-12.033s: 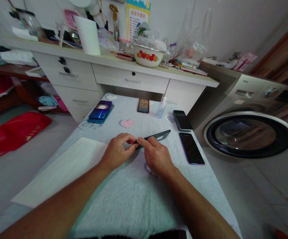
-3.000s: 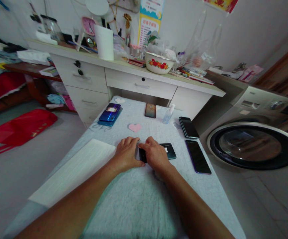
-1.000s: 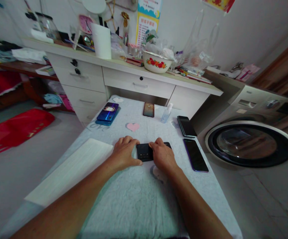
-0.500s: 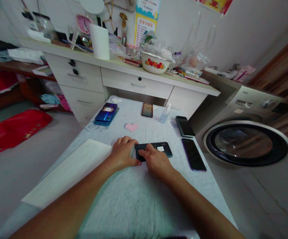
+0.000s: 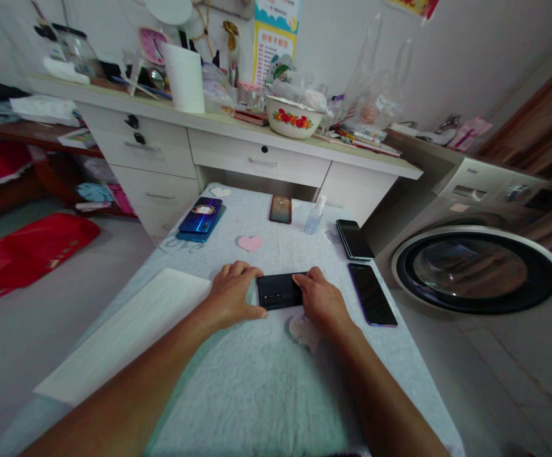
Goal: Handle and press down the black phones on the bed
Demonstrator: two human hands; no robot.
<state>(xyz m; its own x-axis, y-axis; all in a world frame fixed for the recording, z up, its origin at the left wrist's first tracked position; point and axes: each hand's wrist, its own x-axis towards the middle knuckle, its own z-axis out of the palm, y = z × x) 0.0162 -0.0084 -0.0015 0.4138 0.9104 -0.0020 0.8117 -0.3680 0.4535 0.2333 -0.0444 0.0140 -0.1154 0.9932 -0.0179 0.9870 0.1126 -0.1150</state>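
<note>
A dark smartphone (image 5: 280, 293) lies back side up in the middle of the table, its camera block at the left end. My left hand (image 5: 234, 293) grips that end, with thumb and fingers at its corners. Over the right end, my right hand (image 5: 323, 298) presses on the phone's back with its fingers closed together. Whatever those fingers may hold is hidden, and they cover the white square on the phone's back. To the left lies a long white folded sheet (image 5: 127, 333). On the right rests a black-screened phone (image 5: 373, 295) with a purple edge.
Stacked blue phones (image 5: 201, 217) lie at the back left, a brownish phone (image 5: 281, 209) and a clear spray bottle (image 5: 314, 216) at the back. More stacked phones (image 5: 354, 240) lie at the right edge. A washing machine (image 5: 476, 197) stands to the right, a drawer desk (image 5: 261, 155) behind.
My right hand has slid right along the phone's back, from near its left end to its right end. The camera block now shows and the white square is covered. My left hand stays.
</note>
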